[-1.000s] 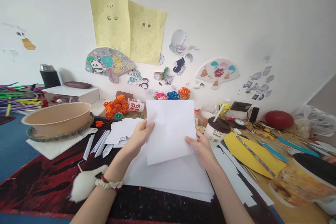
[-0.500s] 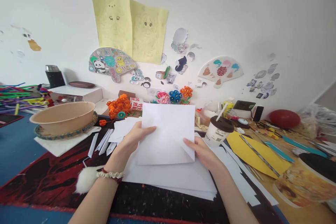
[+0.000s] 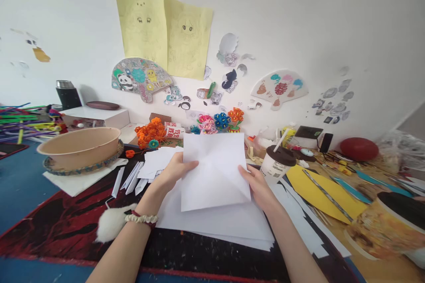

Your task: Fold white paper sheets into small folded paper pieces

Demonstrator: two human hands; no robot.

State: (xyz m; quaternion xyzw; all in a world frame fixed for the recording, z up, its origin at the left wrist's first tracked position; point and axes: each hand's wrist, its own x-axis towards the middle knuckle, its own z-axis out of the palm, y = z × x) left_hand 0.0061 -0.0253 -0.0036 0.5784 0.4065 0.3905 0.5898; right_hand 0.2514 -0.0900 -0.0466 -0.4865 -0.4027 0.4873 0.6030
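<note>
Between my two hands is a white, roughly square sheet of paper (image 3: 215, 181), tilted up toward me with faint creases. My left hand (image 3: 175, 170) pinches its left edge, thumb in front and fingers hidden behind. On the opposite edge, my right hand (image 3: 257, 183) grips the sheet in the same way. Below it lies a stack of larger white sheets (image 3: 212, 225) on a black and red mat (image 3: 76, 225). Left of my left hand are several folded paper strips (image 3: 133, 179) and a pile of smaller white papers (image 3: 154, 162).
A beige basin (image 3: 79, 146) stands at the left, near a white fluffy ball (image 3: 113, 225). To the right are a lidded cup with a straw (image 3: 277, 163), yellow paper (image 3: 325, 192) and a patterned tub (image 3: 385, 230). Orange flowers (image 3: 151, 132) sit at the back against the wall.
The held sheet has shifted slightly right at its lower edge and turned a little. The folded-looking lower right corner now lies flatter. Both hands still grip the sides.
</note>
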